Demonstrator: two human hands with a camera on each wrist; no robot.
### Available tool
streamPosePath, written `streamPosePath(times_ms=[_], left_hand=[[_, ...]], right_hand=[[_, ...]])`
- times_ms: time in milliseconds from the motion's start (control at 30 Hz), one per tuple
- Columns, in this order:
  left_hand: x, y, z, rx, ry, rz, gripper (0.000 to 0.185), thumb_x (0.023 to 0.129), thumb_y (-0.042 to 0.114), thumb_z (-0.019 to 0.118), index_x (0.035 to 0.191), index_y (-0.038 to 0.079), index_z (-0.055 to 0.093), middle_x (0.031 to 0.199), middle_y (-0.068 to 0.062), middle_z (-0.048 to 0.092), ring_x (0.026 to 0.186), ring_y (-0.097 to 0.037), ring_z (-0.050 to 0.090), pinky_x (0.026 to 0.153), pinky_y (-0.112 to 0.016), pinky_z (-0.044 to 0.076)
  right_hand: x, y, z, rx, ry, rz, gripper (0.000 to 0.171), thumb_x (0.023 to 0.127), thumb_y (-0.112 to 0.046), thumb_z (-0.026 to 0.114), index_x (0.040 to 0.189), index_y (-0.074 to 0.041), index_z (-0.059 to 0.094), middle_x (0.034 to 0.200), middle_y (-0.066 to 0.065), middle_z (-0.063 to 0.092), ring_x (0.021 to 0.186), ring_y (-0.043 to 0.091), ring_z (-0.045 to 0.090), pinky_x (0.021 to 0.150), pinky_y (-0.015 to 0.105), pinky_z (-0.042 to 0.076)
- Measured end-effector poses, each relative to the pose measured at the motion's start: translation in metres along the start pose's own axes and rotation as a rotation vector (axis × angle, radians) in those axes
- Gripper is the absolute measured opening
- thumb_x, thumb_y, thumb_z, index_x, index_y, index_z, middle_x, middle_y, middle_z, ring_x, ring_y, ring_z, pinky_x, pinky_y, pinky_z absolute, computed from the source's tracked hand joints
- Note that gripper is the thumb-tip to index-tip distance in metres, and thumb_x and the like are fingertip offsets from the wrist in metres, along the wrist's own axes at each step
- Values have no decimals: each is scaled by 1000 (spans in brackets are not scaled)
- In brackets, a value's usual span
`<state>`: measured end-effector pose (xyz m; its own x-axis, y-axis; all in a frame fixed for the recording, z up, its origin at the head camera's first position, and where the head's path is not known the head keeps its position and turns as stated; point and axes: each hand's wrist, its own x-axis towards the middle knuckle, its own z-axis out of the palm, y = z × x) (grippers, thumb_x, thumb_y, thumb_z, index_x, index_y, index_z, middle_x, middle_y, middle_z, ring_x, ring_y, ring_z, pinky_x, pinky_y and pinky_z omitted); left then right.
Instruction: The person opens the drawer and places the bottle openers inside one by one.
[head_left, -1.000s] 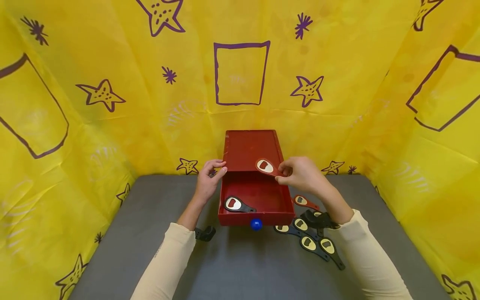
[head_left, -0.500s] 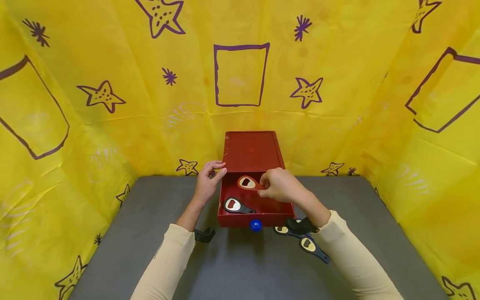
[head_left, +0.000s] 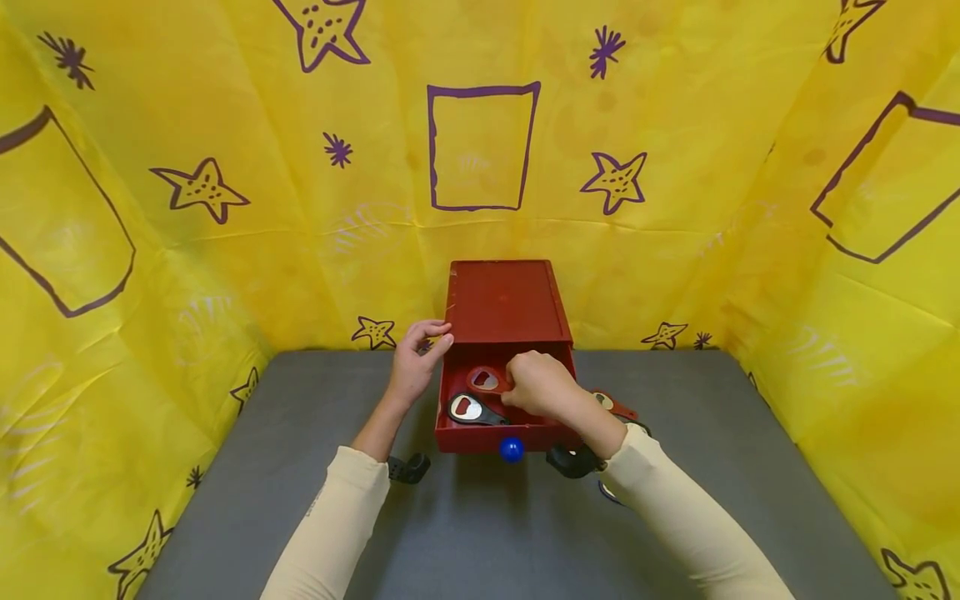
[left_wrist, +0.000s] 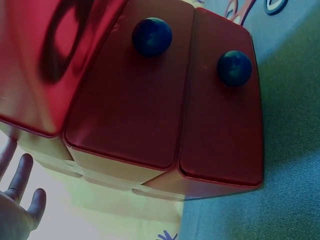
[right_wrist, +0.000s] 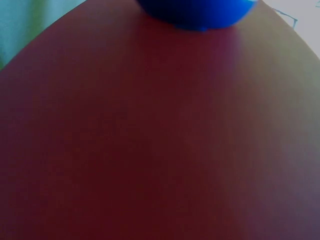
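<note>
A red box (head_left: 501, 300) stands at the back of the grey table, its drawer (head_left: 457, 437) pulled out toward me, with a blue knob (head_left: 512, 450) on the front. My right hand (head_left: 517, 383) reaches into the drawer and pinches a red bottle opener (head_left: 486, 381) low over its floor. A black bottle opener (head_left: 468, 408) lies in the drawer's front left. My left hand (head_left: 441, 335) rests with straight fingers (left_wrist: 20, 185) on the box's left front corner. The left wrist view shows two red drawer fronts, each with a blue knob (left_wrist: 151, 36). Red wood and a blue knob (right_wrist: 200, 12) fill the right wrist view.
Right of the drawer, another red opener (head_left: 617, 406) lies on the grey table (head_left: 480, 533). Dark openers (head_left: 572, 461) lie partly hidden under my right forearm. Yellow cloth with purple stars (head_left: 202, 187) walls in the table on three sides.
My right hand carried the red opener from above the box's front down and left into the drawer. My left hand stayed on the box corner.
</note>
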<state>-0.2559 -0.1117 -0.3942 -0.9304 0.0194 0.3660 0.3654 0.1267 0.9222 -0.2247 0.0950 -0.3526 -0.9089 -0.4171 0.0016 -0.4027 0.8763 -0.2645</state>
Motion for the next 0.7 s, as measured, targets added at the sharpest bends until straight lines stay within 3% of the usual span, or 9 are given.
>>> streamPosePath(times_ms=[200,400,567,700], left_hand=[[2,-2,0,-9,-2,3,28,91,5,65,115,-11,64,125,-29,54,113,-20,50,101,-47,42],[3,0,-3,22,-8,-13,29,92,7,65,116,-9,65,126,-25,55,114,-21,50,93,-26,43],[3,-1,-3,2,-17,3,29,92,7,64,116,-10,64,126,-28,53,117,-29,49,101,-46,42],[2,-2,-2,-8,-19,4,29,92,6,64,116,-11,64,126,-28,53,117,-30,48,102,-55,39]], right_hand=[[3,1,7,-42,-25,6,27,80,-31,78,65,-14,64,63,0,57,60,16,51,53,28,38],[-6,8,-8,63,57,-11,20,86,-32,72,86,-12,74,80,1,71,73,17,60,64,31,49],[-26,25,-31,219,112,-37,21,90,-28,68,97,-9,75,90,4,73,80,18,62,73,33,53],[-45,45,-41,317,140,-20,19,92,-25,66,99,-9,74,90,4,72,77,17,61,70,30,52]])
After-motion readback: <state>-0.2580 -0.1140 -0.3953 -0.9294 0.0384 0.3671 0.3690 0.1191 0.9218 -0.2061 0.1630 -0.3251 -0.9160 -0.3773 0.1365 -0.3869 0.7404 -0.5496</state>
